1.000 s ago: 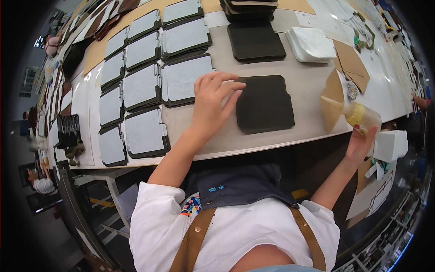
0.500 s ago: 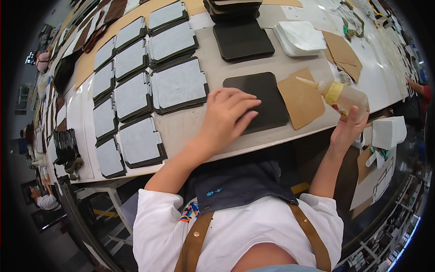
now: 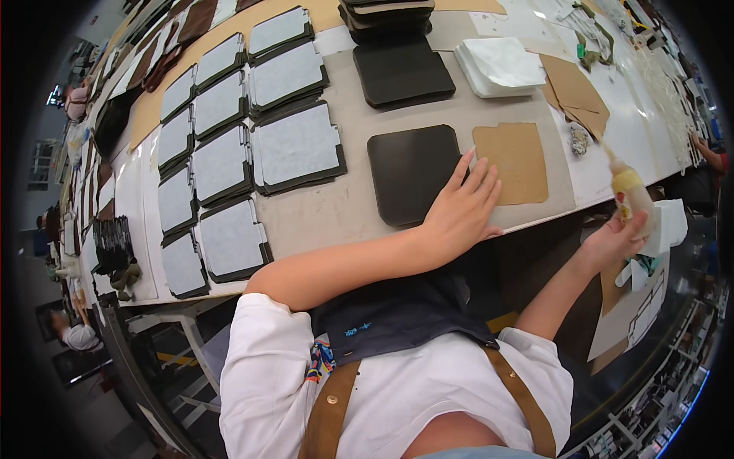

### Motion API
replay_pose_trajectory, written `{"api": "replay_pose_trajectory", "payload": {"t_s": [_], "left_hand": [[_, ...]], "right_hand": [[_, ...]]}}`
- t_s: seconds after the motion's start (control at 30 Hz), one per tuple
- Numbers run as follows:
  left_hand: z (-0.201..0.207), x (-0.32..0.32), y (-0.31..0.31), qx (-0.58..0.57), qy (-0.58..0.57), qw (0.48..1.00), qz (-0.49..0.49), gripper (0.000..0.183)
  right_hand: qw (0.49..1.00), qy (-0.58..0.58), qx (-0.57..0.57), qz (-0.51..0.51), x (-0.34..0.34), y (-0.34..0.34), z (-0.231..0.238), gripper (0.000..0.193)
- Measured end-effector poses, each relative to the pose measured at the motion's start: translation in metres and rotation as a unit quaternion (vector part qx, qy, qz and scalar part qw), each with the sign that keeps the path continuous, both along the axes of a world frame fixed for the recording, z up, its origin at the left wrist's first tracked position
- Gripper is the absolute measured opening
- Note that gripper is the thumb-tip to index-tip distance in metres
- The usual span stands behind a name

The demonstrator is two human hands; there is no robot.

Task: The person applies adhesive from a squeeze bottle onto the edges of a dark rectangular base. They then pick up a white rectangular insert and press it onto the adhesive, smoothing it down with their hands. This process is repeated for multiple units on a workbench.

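My left hand (image 3: 462, 208) lies flat with outstretched fingers across the seam between a black rounded-corner panel (image 3: 411, 168) and a tan card piece (image 3: 521, 162). Its fingertips touch the card's left side; the palm covers the panel's lower right corner. Off to the right, past the table's front edge, my right hand (image 3: 614, 239) grips a translucent squeeze bottle (image 3: 631, 193) with a yellow band. The bottle's narrow nozzle points up and away from me, toward a small crumpled silvery lump (image 3: 579, 139) on the table.
Stacks of black-edged pieces with pale grey faces (image 3: 298, 143) fill the table's left. Beyond the panel lie another black panel (image 3: 403, 70), a dark pile (image 3: 386, 17) and folded white sheets (image 3: 501, 66). More tan card (image 3: 575, 92) lies at right.
My left hand moved right from the black panel to the card piece, which now sits straighter beside the panel. My right hand carried the bottle right and nearer, nozzle now pointing away.
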State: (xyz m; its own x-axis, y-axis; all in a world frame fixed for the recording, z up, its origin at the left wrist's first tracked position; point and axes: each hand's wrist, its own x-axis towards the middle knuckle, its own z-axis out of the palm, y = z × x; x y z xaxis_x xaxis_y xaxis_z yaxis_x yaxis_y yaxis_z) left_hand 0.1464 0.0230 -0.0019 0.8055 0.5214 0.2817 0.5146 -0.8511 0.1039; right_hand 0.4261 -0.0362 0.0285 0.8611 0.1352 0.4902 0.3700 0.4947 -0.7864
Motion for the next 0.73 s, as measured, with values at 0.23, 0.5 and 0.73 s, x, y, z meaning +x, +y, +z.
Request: {"api": "replay_pose_trajectory", "payload": {"t_s": [0.23,0.5,0.73], "left_hand": [[0.02,-0.019,-0.004,-0.057,-0.087,0.994,0.018,0.063],[0.04,-0.107,0.04,0.0,-0.247,0.951,0.184,0.013],[0.03,-0.127,0.046,-0.001,-0.324,0.915,0.24,0.006]], "right_hand": [[0.981,0.074,0.021,0.181,-0.023,0.006,0.0,0.064],[0.939,-0.07,-0.139,0.306,-0.104,0.028,-0.003,0.073],[0.937,-0.102,-0.198,0.269,-0.116,0.032,-0.003,0.072]]}}
